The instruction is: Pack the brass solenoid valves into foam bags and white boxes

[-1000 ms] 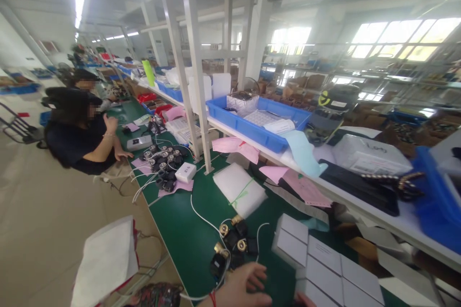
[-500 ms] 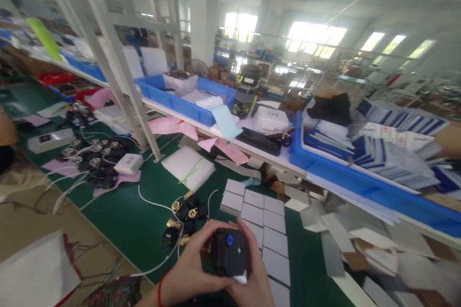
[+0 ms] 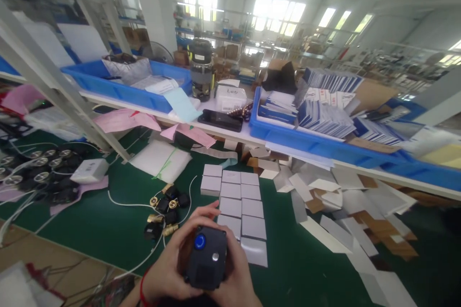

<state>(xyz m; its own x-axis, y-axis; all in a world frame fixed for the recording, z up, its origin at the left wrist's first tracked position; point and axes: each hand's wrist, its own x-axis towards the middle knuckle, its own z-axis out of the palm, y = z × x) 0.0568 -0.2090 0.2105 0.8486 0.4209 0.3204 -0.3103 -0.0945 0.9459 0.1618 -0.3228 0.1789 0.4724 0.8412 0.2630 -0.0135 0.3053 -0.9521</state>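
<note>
A black box-shaped device (image 3: 206,259) with a blue button is clasped between the left hand (image 3: 169,268) and right hand (image 3: 237,280) — held low above the green table (image 3: 108,230), near white cartons (image 3: 237,201).

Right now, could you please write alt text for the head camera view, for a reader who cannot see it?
Both hands, left hand and right hand, hold a black box-shaped device with a blue button over a green table. Ahead lie rows of small white boxes and a cluster of brass-and-black valves; blue bins fill the shelf behind.
</note>
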